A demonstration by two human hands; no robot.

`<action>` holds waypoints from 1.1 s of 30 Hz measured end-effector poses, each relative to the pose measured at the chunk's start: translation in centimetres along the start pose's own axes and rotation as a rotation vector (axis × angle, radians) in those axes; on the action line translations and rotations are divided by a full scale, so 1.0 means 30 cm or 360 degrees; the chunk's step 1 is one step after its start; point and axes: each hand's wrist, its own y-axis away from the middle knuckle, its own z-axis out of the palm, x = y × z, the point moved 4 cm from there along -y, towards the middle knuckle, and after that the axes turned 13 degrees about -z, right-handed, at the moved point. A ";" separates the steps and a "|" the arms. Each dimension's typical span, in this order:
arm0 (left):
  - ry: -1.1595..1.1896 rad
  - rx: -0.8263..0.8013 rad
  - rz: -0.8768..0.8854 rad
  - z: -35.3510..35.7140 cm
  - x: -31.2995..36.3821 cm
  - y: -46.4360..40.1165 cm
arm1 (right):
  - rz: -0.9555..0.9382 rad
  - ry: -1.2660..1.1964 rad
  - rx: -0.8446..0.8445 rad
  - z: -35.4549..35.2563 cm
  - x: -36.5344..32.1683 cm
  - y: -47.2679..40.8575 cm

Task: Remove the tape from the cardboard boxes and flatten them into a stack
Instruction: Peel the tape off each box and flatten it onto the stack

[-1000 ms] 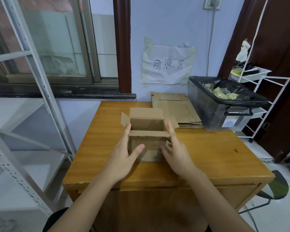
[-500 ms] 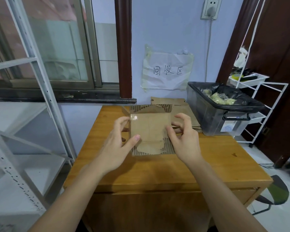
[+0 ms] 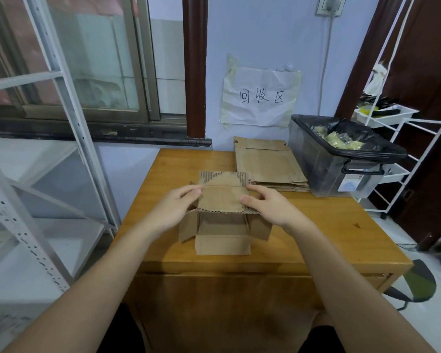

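A small brown cardboard box (image 3: 223, 225) sits tipped over in the middle of the wooden table (image 3: 323, 233), its flaps spread toward me and to both sides. My left hand (image 3: 175, 207) grips its left edge, thumb on the top panel. My right hand (image 3: 267, 205) grips the right edge the same way. The upper flap shows torn patches where its corrugation is bare. Behind it, at the back of the table, lies a stack of flattened boxes (image 3: 265, 164).
A clear plastic bin (image 3: 326, 169) lined with a black bag holds crumpled tape at the table's back right. A white wire rack (image 3: 402, 154) stands right of it. A metal shelf frame (image 3: 61, 128) stands to the left. A green chair (image 3: 418, 281) is at lower right.
The box stood upright and open on the table, was lifted and turned bottom toward me, and now is lower, tipped with its flaps toward me. Both hands stayed on its sides.
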 end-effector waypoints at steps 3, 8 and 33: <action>-0.0017 -0.0028 -0.0021 0.015 -0.036 -0.037 | 0.0034 0.0031 -0.0087 0.030 0.029 -0.010; -0.0138 -0.0165 -0.0036 -0.003 -0.075 -0.074 | -0.0029 0.0163 -0.0053 0.028 0.062 -0.008; -0.1441 -0.0187 0.0321 0.354 -0.082 -0.169 | -0.0108 0.1037 -0.0619 0.042 0.276 0.021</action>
